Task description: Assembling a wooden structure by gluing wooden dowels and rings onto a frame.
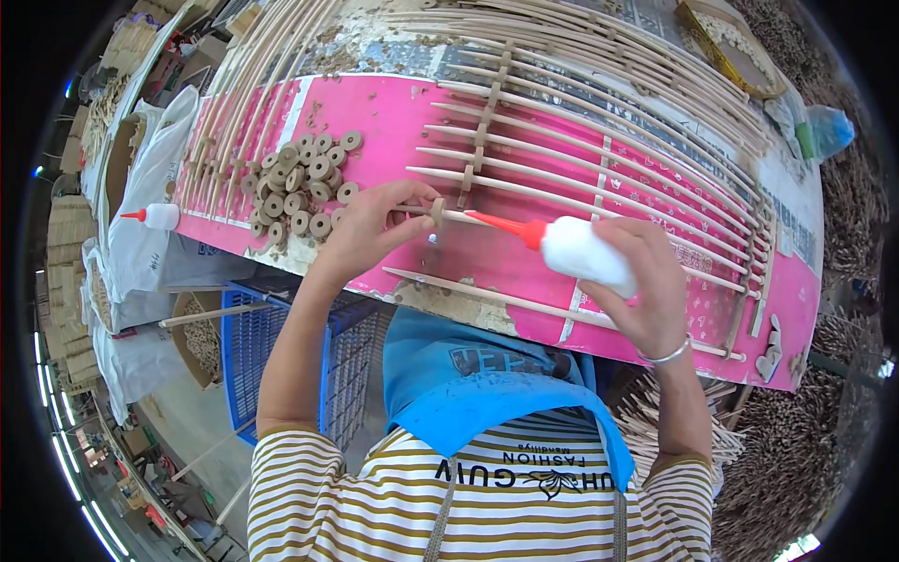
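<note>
My left hand (375, 229) pinches a thin wooden stick near its end, where a round wooden disc with a centre hole (437, 212) is threaded on it. My right hand (646, 276) is wrapped round a white squeeze bottle (582, 253). The bottle is tilted sideways, its red nozzle (506, 228) pointing left at the stick just beside the disc; whether the tip touches cannot be made out. Left of the nozzle, a heap of loose wooden discs (298, 192) lies on the pink tabletop (389, 112). Nearest me, a single stick (496, 297) lies along the front edge.
Rows of tapered sticks (562, 140) with discs on them cover the table's far and right parts. More sticks (257, 94) lie at far left. Another red-tipped bottle (163, 216) lies at the left edge. A blue plastic crate (245, 356) stands below; a yellow tray (735, 51) sits at far right.
</note>
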`<move>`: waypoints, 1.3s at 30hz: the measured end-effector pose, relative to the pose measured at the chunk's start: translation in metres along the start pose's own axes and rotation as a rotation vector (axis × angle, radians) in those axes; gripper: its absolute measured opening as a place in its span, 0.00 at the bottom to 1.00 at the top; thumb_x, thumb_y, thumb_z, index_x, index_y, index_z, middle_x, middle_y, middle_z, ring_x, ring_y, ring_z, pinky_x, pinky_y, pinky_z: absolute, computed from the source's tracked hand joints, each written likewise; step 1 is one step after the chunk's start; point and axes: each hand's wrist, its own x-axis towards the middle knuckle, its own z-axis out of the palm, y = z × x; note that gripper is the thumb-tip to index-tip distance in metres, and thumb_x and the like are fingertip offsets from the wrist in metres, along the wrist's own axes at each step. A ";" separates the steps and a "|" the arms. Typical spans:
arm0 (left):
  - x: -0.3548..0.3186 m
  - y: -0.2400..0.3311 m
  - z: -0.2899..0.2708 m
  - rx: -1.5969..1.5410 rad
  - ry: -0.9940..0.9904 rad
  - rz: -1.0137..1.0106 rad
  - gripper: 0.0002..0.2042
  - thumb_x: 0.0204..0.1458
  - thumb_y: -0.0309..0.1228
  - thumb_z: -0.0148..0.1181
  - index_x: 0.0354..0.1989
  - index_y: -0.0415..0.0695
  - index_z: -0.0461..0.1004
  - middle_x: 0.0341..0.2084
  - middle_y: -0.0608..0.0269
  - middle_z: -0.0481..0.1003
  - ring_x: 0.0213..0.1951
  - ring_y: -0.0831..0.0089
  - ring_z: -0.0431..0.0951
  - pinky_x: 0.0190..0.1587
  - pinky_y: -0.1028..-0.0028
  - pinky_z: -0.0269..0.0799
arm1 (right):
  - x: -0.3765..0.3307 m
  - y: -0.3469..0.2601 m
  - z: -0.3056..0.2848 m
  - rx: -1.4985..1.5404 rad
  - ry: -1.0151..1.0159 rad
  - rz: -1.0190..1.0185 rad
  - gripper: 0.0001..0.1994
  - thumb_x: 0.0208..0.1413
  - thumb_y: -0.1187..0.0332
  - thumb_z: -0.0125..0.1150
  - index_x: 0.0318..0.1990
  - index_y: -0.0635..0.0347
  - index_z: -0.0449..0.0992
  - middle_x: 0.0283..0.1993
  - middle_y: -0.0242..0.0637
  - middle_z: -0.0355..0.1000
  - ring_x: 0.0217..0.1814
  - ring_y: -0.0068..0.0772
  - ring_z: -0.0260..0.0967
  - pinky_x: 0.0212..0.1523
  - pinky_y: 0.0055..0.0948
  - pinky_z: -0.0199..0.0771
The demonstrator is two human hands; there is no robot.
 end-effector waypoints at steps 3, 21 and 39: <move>-0.003 -0.002 0.002 -0.075 0.002 -0.004 0.13 0.61 0.26 0.65 0.52 0.35 0.78 0.42 0.59 0.83 0.44 0.73 0.84 0.50 0.71 0.80 | 0.010 -0.012 0.013 -0.037 -0.023 -0.044 0.31 0.42 0.68 0.80 0.58 0.54 0.79 0.51 0.42 0.77 0.51 0.48 0.76 0.47 0.43 0.79; -0.004 -0.010 0.009 -0.139 0.014 -0.028 0.12 0.61 0.25 0.64 0.51 0.34 0.78 0.42 0.58 0.83 0.44 0.73 0.84 0.50 0.71 0.81 | 0.013 -0.008 0.032 -0.061 -0.045 -0.087 0.28 0.42 0.70 0.79 0.55 0.55 0.80 0.47 0.41 0.77 0.47 0.45 0.75 0.44 0.41 0.77; 0.008 -0.020 0.012 0.004 -0.035 -0.043 0.15 0.59 0.23 0.65 0.54 0.37 0.78 0.40 0.65 0.81 0.43 0.77 0.80 0.50 0.73 0.76 | -0.262 0.290 -0.159 -0.512 1.026 0.919 0.30 0.54 0.58 0.77 0.61 0.65 0.76 0.55 0.49 0.79 0.56 0.46 0.78 0.57 0.42 0.77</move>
